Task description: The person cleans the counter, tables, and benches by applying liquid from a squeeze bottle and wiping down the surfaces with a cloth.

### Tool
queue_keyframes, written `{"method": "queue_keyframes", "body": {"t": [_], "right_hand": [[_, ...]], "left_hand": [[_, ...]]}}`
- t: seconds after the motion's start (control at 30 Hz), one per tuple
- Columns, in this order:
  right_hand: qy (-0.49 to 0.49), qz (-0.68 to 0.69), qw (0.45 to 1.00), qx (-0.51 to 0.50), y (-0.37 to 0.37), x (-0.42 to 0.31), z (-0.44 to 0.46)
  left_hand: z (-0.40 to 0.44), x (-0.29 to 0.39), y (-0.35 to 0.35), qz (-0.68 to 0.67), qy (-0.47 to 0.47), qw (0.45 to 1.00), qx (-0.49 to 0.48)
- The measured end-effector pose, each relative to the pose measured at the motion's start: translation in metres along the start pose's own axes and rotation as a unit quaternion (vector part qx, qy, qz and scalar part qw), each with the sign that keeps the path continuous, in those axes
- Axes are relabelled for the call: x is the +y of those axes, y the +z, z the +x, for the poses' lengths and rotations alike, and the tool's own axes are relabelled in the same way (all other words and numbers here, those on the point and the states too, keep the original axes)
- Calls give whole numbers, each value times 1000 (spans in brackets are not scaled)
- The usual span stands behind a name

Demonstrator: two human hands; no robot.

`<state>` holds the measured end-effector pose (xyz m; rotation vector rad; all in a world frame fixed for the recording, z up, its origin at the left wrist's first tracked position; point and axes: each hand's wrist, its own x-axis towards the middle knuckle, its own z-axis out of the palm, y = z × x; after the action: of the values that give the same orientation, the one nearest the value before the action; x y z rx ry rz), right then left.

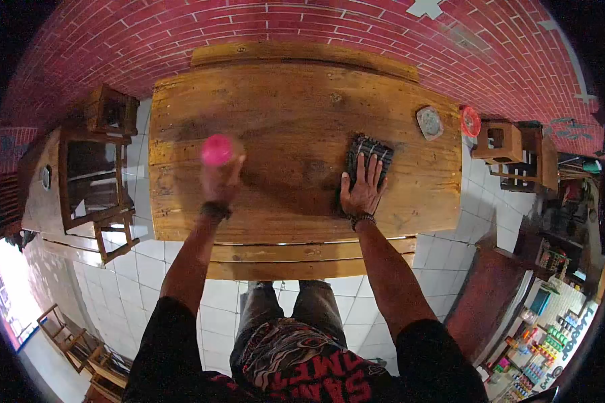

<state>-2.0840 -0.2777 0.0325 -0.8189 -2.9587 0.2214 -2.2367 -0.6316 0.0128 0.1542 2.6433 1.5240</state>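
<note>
A wooden table (282,94) fills the middle of the view. My left hand (220,180), smeared by motion, holds a round pink object (217,150) over the table's left part. Its details are too blurred to make out. Right of the table's middle, my right hand (363,191) lies flat with fingers spread on a dark, folded cloth (360,148). The cloth rests on the tabletop under the palm and fingers.
A clear square dish (429,123) sits near the table's right edge. Beyond that edge is a red round object (470,121). A bench (302,253) runs along the near side. Wooden stools (499,142) stand right, and another table (44,178) stands left.
</note>
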Motion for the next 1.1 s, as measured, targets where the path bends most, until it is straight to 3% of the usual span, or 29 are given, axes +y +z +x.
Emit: {"method": "queue_keyframes", "body": {"t": [0.1, 0.13, 0.17, 0.23, 0.33, 0.43, 0.5, 0.57, 0.63, 0.73, 0.8, 0.83, 0.9, 0.93, 0.97, 1.03, 1.07, 1.1], "right_hand": [[-24, 5, 999, 23, 3, 5, -1], [-17, 15, 1000, 11, 1, 3, 0], [-11, 24, 1000, -2, -1, 1, 1], [-2, 21, 1000, -13, -5, -1, 4], [8, 18, 999, -33, -7, -2, 2], [7, 17, 999, -36, -8, 0, 4], [1, 19, 999, -39, -7, -1, 3], [2, 4, 1000, -30, -6, -2, 4], [-4, 19, 999, -44, -9, -4, 2], [-37, 33, 999, -11, -8, 3, 2], [-37, 13, 999, -21, -2, 5, 3], [-23, -16, 999, -26, 1, 3, 3], [-23, -9, 999, -45, -3, 0, 2], [-32, -17, 999, -20, 2, 4, 2], [-41, -26, 999, 5, 3, 4, 2], [-40, -9, 999, -7, 3, 4, 1], [-40, -20, 999, -1, 3, 3, 0], [-41, -30, 999, 6, 2, 3, 1]], "left_hand": [[43, 87, 63, -109, 18, 994, -22], [55, 102, 82, -202, 0, 978, -50], [71, 104, 103, -201, 1, 978, -53], [93, 99, 143, -127, 52, 985, -104], [92, 156, 144, -20, 0, 992, -125], [99, 134, 165, 90, 26, 991, -97], [94, 126, 165, 74, 7, 990, -118], [81, 122, 148, 62, -16, 990, -129], [56, 114, 121, 169, 102, 980, -9], [10, 55, 44, 231, 96, 966, 69], [-27, -1, -31, 271, -31, 959, 80], [-45, -57, -62, 159, -61, 975, 146], [-73, -108, -113, 266, -224, 889, 296], [-82, -106, -135, 465, -347, 734, 354], [-88, -104, -154, 445, -414, 719, 337], [-104, -172, -185, 201, -267, 885, 325], [-102, -195, -188, 199, -274, 881, 330], [-96, -217, -192, 282, -297, 899, 155]]}}
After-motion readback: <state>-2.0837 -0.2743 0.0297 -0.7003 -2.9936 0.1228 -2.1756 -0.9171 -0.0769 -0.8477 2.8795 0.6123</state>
